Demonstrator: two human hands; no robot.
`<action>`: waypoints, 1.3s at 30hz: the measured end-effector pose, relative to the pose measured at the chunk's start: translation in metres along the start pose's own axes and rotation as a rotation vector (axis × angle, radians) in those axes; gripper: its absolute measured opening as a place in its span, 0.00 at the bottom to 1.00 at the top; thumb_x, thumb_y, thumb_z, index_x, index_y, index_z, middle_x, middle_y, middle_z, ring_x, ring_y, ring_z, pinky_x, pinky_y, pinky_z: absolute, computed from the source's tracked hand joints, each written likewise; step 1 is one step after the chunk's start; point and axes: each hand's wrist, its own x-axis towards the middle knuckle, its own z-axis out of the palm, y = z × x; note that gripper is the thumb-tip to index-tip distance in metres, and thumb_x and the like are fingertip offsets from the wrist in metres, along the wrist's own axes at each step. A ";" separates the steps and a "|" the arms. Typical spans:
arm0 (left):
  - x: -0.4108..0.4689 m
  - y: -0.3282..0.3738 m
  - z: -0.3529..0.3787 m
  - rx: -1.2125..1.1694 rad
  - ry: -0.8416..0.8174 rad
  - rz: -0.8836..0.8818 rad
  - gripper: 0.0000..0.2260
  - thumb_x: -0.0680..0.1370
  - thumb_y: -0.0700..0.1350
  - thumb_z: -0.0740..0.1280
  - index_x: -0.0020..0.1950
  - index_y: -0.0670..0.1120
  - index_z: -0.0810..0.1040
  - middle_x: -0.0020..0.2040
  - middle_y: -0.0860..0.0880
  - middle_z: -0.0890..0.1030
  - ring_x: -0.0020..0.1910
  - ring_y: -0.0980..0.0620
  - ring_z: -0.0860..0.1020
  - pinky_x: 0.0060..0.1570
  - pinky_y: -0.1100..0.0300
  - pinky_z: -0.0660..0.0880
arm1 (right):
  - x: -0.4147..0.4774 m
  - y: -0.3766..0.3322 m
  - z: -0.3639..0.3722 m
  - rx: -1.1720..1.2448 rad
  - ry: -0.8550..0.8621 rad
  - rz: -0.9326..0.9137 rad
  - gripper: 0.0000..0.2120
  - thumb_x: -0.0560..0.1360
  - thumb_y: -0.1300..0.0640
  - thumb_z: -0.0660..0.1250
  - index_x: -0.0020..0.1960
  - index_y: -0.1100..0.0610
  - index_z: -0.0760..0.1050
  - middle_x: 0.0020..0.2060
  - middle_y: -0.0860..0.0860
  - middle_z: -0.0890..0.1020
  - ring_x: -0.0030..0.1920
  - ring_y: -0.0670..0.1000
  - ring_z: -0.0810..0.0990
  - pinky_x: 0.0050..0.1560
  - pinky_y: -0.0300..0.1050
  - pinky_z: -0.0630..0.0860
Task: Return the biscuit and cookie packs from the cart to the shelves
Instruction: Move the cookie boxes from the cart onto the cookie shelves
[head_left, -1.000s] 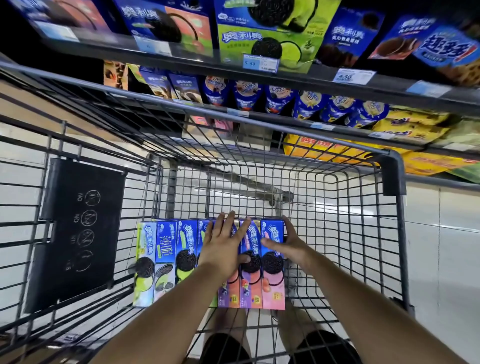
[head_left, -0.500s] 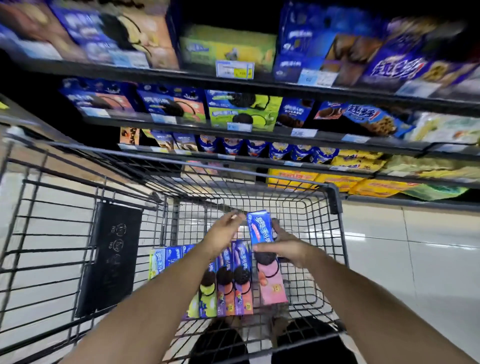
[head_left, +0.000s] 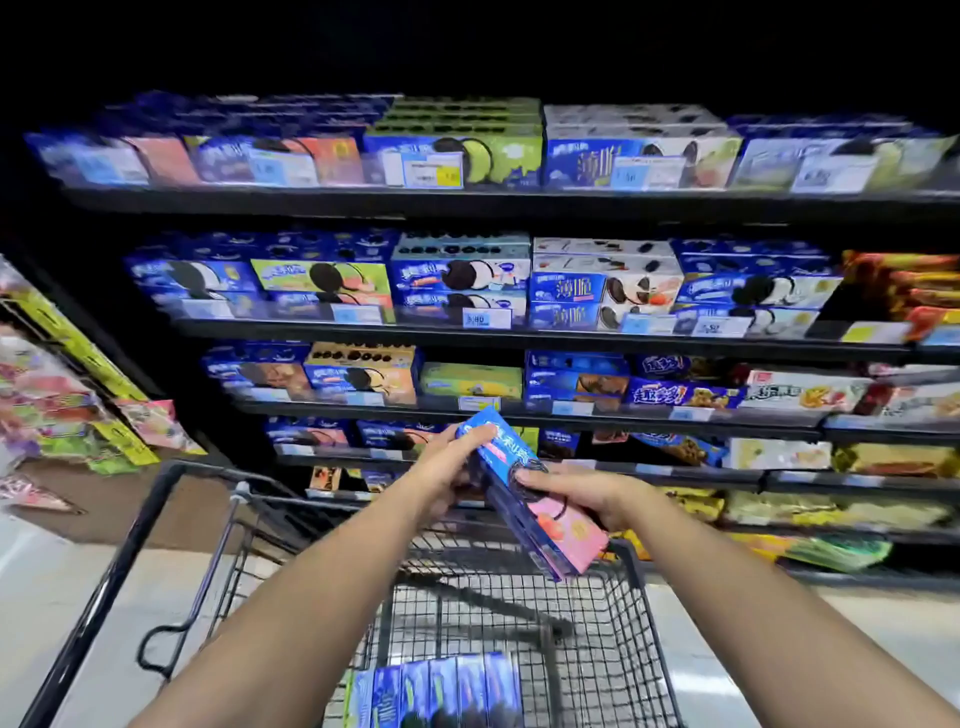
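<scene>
Gripping one blue-and-pink cookie pack (head_left: 540, 525) from both sides, the left hand (head_left: 444, 467) curls its fingers over the upper end, while the right hand (head_left: 587, 493) pinches the middle, thumb across the printed dark biscuit. The pack hangs tilted above the cart (head_left: 597, 613), in front of the shelves (head_left: 519, 332); its white lettering is too blurred to read. More packs (head_left: 441, 691) stand in a row inside the cart. Blue shelf boxes (head_left: 571, 288) read "薄脆".

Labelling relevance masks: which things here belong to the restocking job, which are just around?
Job: pink pack, held by left hand and right hand; remaining packs; cart; cookie shelves.
Just around: hanging packets, far left; yellow bags, low right.
</scene>
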 end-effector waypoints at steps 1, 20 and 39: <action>-0.004 0.008 -0.002 -0.041 0.069 0.023 0.20 0.70 0.55 0.77 0.58 0.48 0.78 0.46 0.45 0.85 0.37 0.47 0.79 0.36 0.60 0.75 | -0.002 -0.004 -0.002 -0.013 0.006 0.014 0.34 0.61 0.34 0.80 0.60 0.51 0.78 0.52 0.54 0.86 0.48 0.52 0.85 0.55 0.51 0.81; -0.100 0.126 -0.123 0.167 0.505 0.671 0.08 0.76 0.65 0.67 0.48 0.63 0.81 0.46 0.56 0.80 0.39 0.66 0.80 0.40 0.68 0.76 | -0.012 -0.146 0.071 0.142 0.172 -0.261 0.40 0.62 0.43 0.78 0.69 0.59 0.73 0.62 0.58 0.81 0.59 0.57 0.83 0.68 0.54 0.74; -0.130 0.303 -0.343 0.693 0.200 0.967 0.20 0.72 0.64 0.71 0.59 0.80 0.67 0.50 0.72 0.81 0.44 0.62 0.82 0.42 0.67 0.77 | 0.024 -0.337 0.199 -0.352 0.548 -0.731 0.40 0.63 0.35 0.80 0.71 0.36 0.70 0.59 0.37 0.83 0.61 0.39 0.80 0.67 0.47 0.74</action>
